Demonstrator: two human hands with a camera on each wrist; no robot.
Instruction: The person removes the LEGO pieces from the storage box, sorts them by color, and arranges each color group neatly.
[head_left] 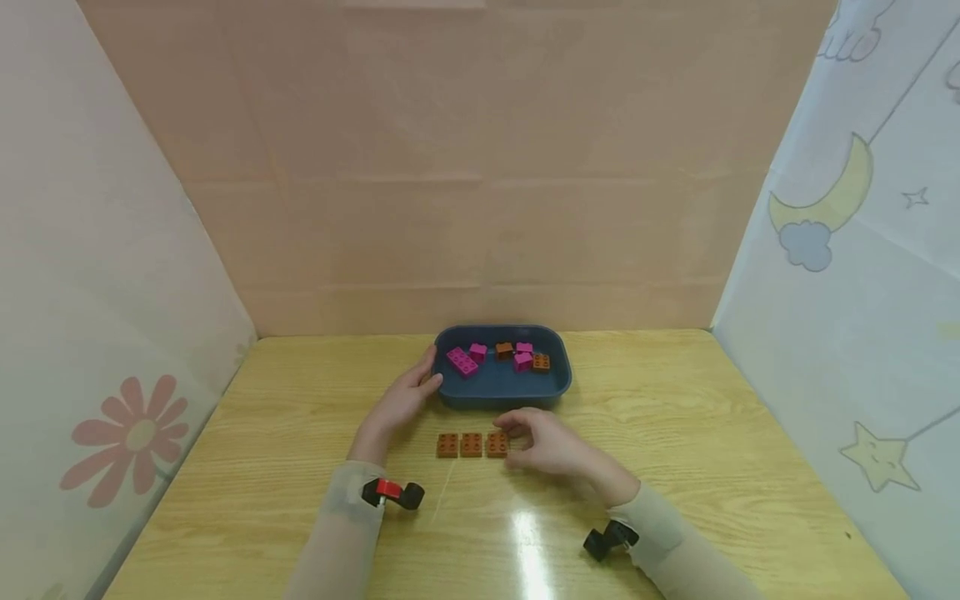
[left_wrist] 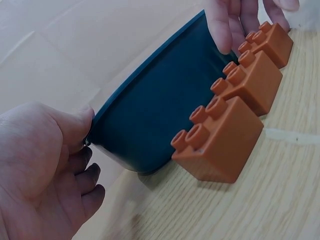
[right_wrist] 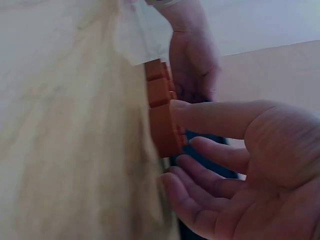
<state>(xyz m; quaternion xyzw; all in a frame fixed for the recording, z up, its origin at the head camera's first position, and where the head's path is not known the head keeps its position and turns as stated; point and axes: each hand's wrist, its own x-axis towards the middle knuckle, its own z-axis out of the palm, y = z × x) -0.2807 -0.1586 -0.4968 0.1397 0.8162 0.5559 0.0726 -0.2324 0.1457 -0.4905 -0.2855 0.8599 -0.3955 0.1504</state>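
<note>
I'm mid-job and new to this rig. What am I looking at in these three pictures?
There is no robot: a person works bare-handed. The wide picture comes from a head camera; the close ones come from the wrist cameras, left and right. On the table, three brown bricks form a row in front of a blue tray holding pink bricks and brown ones. The left hand holds the tray's left end. The right hand is at the row's rightmost brick; no firm grip shows.
</note>
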